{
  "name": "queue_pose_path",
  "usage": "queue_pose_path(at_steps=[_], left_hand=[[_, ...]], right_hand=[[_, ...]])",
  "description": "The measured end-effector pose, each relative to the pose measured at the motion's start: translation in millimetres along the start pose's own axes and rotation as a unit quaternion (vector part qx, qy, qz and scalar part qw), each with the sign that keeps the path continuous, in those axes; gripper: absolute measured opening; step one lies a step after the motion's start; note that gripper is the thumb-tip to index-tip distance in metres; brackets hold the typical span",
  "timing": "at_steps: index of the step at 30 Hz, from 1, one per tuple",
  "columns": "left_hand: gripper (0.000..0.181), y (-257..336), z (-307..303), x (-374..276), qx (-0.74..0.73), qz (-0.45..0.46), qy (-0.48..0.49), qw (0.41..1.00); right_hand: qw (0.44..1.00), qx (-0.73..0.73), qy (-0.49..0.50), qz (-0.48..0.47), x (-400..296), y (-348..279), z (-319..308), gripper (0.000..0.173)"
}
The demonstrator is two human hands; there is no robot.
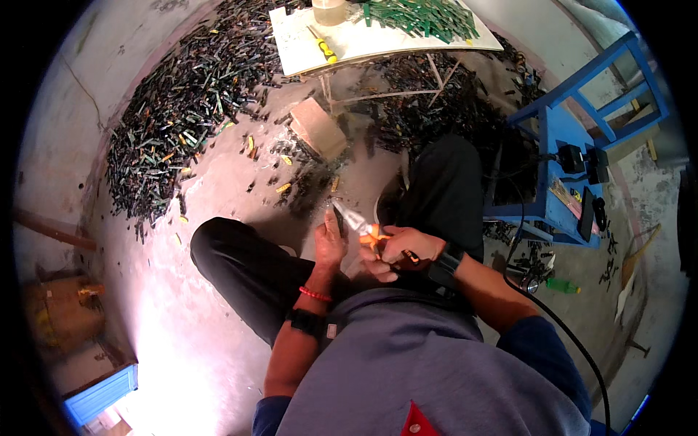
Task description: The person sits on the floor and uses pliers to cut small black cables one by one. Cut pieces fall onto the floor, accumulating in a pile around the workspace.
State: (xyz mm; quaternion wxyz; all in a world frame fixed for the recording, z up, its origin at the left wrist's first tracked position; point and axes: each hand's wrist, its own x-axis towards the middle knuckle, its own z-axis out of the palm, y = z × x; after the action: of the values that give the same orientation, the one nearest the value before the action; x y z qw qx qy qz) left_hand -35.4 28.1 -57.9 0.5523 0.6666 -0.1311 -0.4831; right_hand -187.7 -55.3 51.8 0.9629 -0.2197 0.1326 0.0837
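My right hand point(401, 248) grips a pair of long-nose pliers point(355, 220) with orange and black handles. Their jaws point up and to the left, with the tips close to the fingertips of my left hand point(329, 242). That hand pinches a narrow dark strip point(341, 219), partly hidden by the fingers; what the strip is made of cannot be told. Both hands are held between my bent knees. Beyond them on the floor lie dark scraps and a few small yellow pieces point(283, 188), near a brown cardboard box point(319, 129).
A large heap of dark strips point(180, 120) covers the floor at left. On a low white table point(300, 61) lie green strips point(422, 19), a yellow-black screwdriver point(325, 50) and a container point(329, 12). A blue chair point(570, 204) at right carries black adapters point(571, 158); a black cable point(567, 332) runs past my right arm.
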Motion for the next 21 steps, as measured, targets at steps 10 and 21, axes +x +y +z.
queue_pose_path(at_steps=[10, 21], left_hand=[[0.054, 28, 0, -12, -0.122, -0.093, -0.027, 0.988], [0.055, 24, 2, -8, -0.101, -0.089, 0.008, 0.991]], right_hand=[[0.659, -0.654, 0.370, -0.015, 15, 15, -31, 0.026], [0.611, -0.700, 0.366, 0.052, 27, 20, -24, 0.033]])
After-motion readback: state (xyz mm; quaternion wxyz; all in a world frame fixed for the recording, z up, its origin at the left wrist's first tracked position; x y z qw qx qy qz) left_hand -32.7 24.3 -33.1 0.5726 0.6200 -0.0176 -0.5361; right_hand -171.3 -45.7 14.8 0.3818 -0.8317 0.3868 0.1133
